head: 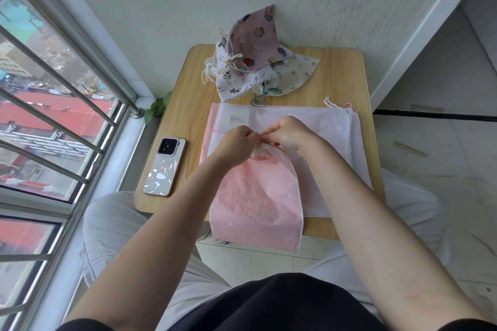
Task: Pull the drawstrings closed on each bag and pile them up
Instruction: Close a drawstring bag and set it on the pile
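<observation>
wooden table point(341, 70), phone point(164, 166), bags point(252, 62)

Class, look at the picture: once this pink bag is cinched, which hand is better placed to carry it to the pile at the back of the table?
Probably the left hand: the pile of bags lies up and left of the pink bag. Both hands pinch its neck; the right hand would reach across.

Matt pink cloth bag point(255, 196), wood-grain table point(341, 75)

Phone: we are seeing a phone point(164, 166) lying face down at the left edge of the wooden table point(347, 78)
Window: we are seeing metal bars point(53, 121) running across it, red roofs showing outside
Leaves: we are spotting green leaves point(157, 107) sitting by the sill
</observation>
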`<control>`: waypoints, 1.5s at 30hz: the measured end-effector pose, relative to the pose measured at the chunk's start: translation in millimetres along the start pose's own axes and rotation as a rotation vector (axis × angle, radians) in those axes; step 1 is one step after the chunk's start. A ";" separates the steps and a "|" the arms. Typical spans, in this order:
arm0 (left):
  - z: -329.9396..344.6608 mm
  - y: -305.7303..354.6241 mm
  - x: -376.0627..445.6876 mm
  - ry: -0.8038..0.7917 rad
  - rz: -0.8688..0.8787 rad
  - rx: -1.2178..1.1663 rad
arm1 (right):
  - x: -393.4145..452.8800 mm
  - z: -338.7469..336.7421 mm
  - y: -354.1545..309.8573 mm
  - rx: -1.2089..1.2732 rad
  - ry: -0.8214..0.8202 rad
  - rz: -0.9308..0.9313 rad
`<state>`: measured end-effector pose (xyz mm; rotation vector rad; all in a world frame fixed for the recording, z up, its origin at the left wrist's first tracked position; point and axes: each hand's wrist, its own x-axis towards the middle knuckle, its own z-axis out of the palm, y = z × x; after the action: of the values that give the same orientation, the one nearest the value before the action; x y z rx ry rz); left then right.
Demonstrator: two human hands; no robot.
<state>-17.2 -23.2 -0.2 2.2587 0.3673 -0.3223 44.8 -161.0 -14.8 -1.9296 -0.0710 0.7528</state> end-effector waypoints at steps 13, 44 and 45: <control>-6.6 -22.5 2.4 -0.028 0.187 0.513 | 13.0 -1.0 10.4 -0.177 0.276 -0.057; -68.8 42.1 117.1 0.401 -0.037 -0.104 | 75.9 -49.8 -116.8 -0.554 0.433 -0.365; -72.5 46.1 125.3 0.423 -0.082 -0.205 | 84.5 -48.9 -123.1 -0.550 0.428 -0.424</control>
<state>123.5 22.4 34.5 2.1011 0.6813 0.1528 172.0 -110.1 62.1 -2.4416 -0.4460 0.0192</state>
